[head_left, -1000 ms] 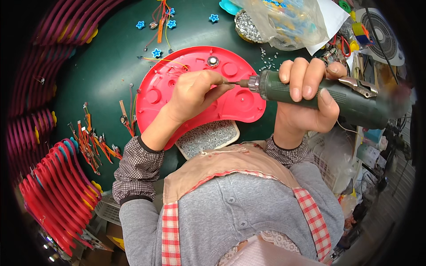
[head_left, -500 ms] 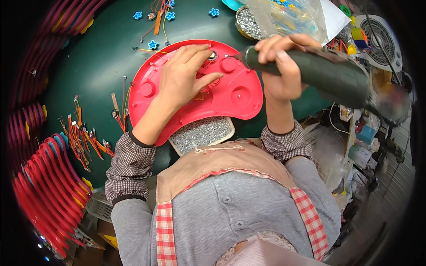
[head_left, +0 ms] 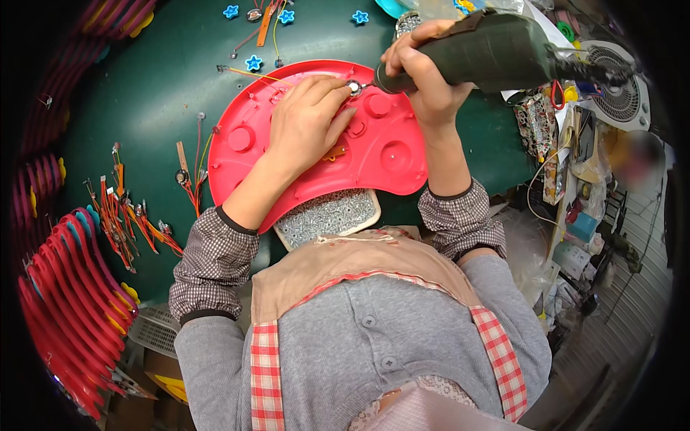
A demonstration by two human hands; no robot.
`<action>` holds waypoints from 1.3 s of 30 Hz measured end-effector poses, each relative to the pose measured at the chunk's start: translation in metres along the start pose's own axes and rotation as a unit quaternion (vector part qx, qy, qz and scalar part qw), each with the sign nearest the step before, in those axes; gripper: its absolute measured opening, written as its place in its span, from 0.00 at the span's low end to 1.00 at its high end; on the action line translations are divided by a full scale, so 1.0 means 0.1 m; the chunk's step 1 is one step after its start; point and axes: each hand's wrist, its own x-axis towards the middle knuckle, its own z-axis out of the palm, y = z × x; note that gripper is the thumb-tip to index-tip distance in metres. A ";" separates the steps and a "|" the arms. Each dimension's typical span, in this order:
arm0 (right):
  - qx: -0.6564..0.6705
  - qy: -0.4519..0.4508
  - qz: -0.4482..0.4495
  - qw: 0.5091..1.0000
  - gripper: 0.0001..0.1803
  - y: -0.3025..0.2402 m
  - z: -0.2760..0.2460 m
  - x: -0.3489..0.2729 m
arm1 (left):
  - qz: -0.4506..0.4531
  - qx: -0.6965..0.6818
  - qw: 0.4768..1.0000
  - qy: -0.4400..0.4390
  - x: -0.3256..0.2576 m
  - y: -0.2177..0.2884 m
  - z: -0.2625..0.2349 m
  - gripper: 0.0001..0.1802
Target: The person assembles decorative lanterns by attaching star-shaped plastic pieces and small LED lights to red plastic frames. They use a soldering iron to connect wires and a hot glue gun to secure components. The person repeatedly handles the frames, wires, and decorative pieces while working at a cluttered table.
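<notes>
Since the earlier frames the dark green power screwdriver [head_left: 496, 50] has swung up and level. Nearest, a tray of screws [head_left: 327, 215] sits at the table [head_left: 144, 100] edge. Beyond it, the left hand [head_left: 309, 126] lies flat, fingers spread, on the red plastic panel [head_left: 388, 154]. The right hand [head_left: 424, 68] grips the screwdriver, its tip at the panel's far rim.

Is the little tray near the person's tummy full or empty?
Full. The small tray is heaped with tiny silver screws across all that shows; its far end is hidden under the red plastic panel.
</notes>
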 end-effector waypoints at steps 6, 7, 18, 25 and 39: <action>0.107 0.070 -0.032 0.991 0.21 -0.14 -0.20 -0.03 | -0.019 -0.042 0.999 -0.025 0.07 0.00 -0.14 0.15; 0.108 0.105 -0.050 0.987 0.22 -0.23 -0.31 -0.03 | -0.034 -0.058 0.997 -0.038 0.14 0.00 -0.19 0.15; 0.042 0.153 -0.148 0.976 0.24 -0.53 -0.81 -0.15 | 0.060 0.209 0.957 -0.190 1.76 -0.06 1.21 0.12; 0.030 0.153 -0.149 0.976 0.25 -0.58 -0.73 -0.20 | -0.088 -0.021 0.980 -0.175 1.78 0.08 0.95 0.13; 0.144 0.041 -0.063 0.987 0.23 -0.74 -0.06 -0.37 | 0.053 -0.134 0.989 -0.035 0.16 0.18 -0.16 0.20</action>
